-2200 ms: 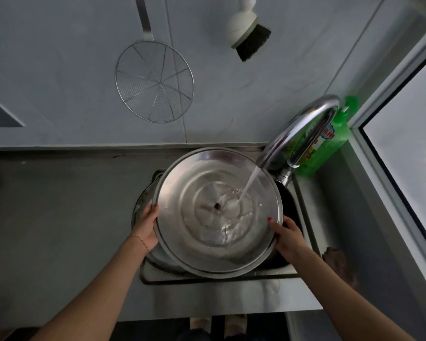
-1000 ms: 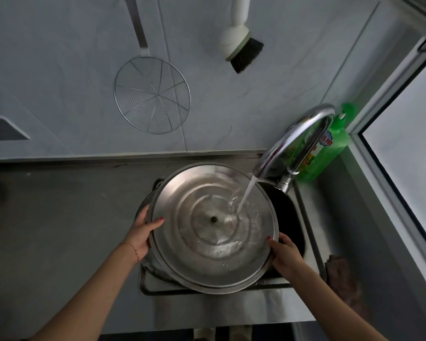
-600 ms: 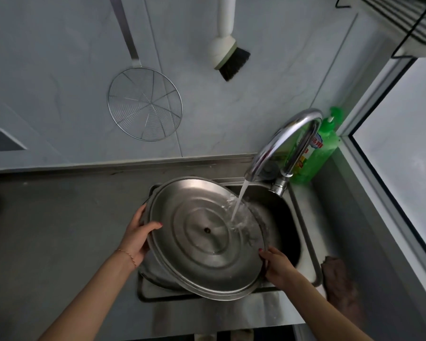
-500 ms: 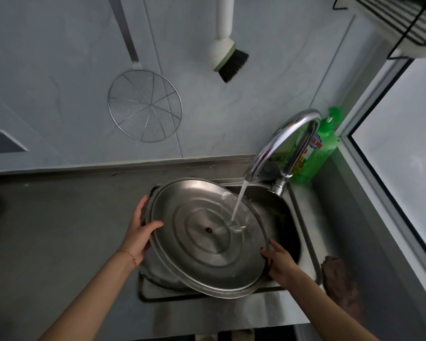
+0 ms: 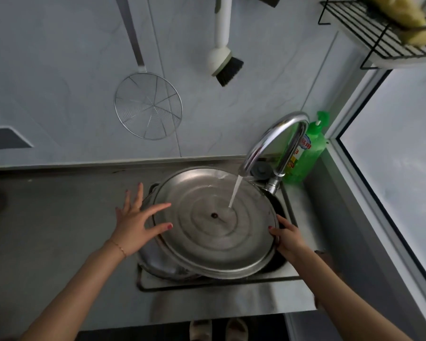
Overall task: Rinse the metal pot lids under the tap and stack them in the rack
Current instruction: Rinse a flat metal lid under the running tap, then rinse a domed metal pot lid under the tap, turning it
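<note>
Fingers [image 5: 135,200] of the left hand [image 5: 133,227] are seen spread and straight at the nine o'clock edge of the metal pot lid [image 5: 214,225]; the index finger and thumb are laid over the lid's rim, and nothing is gripped by that hand. At the three o'clock edge the rim is held by the right hand [image 5: 289,241], whose thumb is placed on the upper face while the other fingers are hidden beneath, so their curl cannot be told. The lid is held inside-up and slightly tilted over the sink [image 5: 290,203], with its far edge at twelve o'clock raised toward the wall. A stream of water [image 5: 234,193] is poured from the curved tap [image 5: 273,141] onto the lid just toward one o'clock of its dark centre stud. Below the lid, toward seven o'clock, the rim of another metal vessel [image 5: 155,267] is seen in the basin; what it is cannot be made out. A green detergent bottle [image 5: 308,153] is stood just beyond the tap, toward two o'clock. On the wall a wire skimmer [image 5: 148,106] is hung toward eleven o'clock and a dish brush [image 5: 225,62] toward twelve. A black wire rack [image 5: 384,38] is mounted at the upper right, with yellowish items held on it.
</note>
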